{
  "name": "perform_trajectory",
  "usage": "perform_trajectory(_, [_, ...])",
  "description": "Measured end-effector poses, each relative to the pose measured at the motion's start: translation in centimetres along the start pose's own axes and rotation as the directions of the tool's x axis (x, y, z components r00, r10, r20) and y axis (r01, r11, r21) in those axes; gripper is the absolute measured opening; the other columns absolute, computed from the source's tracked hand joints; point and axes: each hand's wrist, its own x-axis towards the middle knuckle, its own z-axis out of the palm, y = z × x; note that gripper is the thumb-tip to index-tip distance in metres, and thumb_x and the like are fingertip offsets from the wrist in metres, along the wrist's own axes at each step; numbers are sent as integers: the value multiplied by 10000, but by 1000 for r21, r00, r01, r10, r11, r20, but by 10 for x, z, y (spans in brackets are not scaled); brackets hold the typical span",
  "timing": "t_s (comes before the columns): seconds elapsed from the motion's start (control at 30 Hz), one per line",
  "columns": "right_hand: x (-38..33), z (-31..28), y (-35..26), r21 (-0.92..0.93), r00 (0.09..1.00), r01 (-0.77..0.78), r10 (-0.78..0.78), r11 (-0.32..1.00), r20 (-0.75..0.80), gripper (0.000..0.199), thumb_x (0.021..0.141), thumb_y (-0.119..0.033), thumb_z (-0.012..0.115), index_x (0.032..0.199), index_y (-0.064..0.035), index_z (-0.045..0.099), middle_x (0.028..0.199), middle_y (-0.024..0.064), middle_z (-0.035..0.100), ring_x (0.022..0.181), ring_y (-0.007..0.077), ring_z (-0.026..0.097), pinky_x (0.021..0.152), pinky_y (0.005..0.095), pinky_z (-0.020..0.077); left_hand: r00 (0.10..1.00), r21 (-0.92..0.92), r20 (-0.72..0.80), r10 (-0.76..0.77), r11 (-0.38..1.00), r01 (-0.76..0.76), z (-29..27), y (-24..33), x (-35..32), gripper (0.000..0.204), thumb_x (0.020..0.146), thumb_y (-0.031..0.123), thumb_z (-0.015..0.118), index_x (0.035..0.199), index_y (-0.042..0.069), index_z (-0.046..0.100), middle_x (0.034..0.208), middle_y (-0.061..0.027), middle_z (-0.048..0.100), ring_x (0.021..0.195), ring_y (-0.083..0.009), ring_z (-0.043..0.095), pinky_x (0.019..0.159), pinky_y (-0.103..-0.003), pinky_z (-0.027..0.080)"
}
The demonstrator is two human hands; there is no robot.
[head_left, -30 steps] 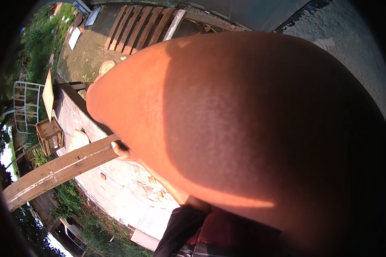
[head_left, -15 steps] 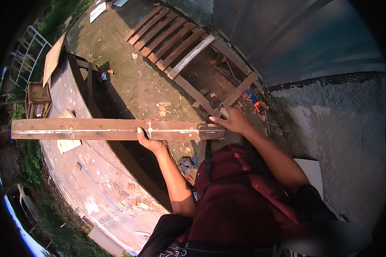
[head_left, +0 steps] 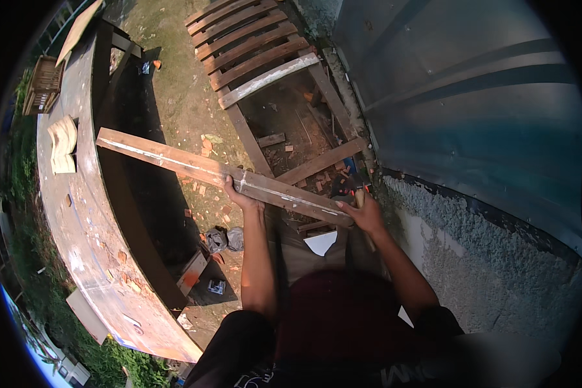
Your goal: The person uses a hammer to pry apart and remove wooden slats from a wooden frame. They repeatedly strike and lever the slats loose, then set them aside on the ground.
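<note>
Plank (head_left: pixel 220 173), long, flat and rough-sawn with pale smears along its face, runs from ten o'clock toward the centre, held above the littered dirt. The left hand (head_left: pixel 238 194) is closed around its middle edge; the right hand (head_left: pixel 366 213) is wrapped over its near end at three o'clock of the left. Most of the length juts out beyond the left hand, so it could likely dip and strike the curved concrete wall (head_left: pixel 77 213) at nine o'clock. A slatted wooden frame (head_left: pixel 258 58) lies at twelve o'clock, beside corrugated metal sheeting (head_left: pixel 472 97) at two.
</note>
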Motion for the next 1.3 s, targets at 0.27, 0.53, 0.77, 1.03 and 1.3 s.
perform_trajectory(0.27, [123, 12, 127, 134, 992, -102, 111, 986, -55, 567, 717, -404, 945, 930, 1, 611, 804, 86, 653, 707, 193, 633, 660, 351, 528, 992, -108, -124, 7, 994, -20, -12, -140, 73, 612, 911, 618, 469, 1213, 101, 598, 1068, -109, 660, 1015, -273, 651, 890, -453, 534])
perform_trajectory(0.53, [179, 11, 133, -36, 995, -39, 36, 999, -92, 543, 771, -350, 923, 1057, 20, 645, 851, 75, 685, 751, 180, 657, 707, 354, 546, 987, -102, -154, -45, 994, 30, -8, -206, 116, 634, 962, 423, 722, 1417, 46, 494, 1311, -119, 617, 1224, -285, 580, 1098, -463, 454])
perform_trajectory(0.77, [179, 0, 149, -81, 990, -70, 60, 994, -127, 557, 808, -324, 901, 1159, 24, 645, 894, 81, 707, 807, 168, 677, 754, 342, 559, 976, -73, -179, -128, 991, 117, -19, -245, 128, 548, 997, 377, 690, 1374, 19, 516, 1291, -119, 628, 1195, -281, 608, 1080, -465, 484])
perform_trajectory(1.03, [174, -1, 198, -129, 968, 79, -107, 988, -229, 323, 964, -266, 703, 1091, 18, 617, 869, 192, 692, 802, 401, 673, 752, 455, 521, 997, 811, -76, 27, 583, 46, -56, -220, 121, 784, 912, 402, 783, 1472, -30, 443, 1388, -190, 575, 1316, -363, 537, 1117, -468, 424])
perform_trajectory(1.3, [80, 6, 207, 472, 871, -305, 443, 827, -214, 346, 1041, -301, 615, 1133, 31, 591, 782, 55, 623, 684, 150, 621, 644, 351, 497, 546, 485, 802, -240, -271, -831, 33, -246, 43, 1006, 738, 551, 853, 1496, 34, 442, 1498, -176, 458, 1443, -357, 384, 1213, -582, 201])
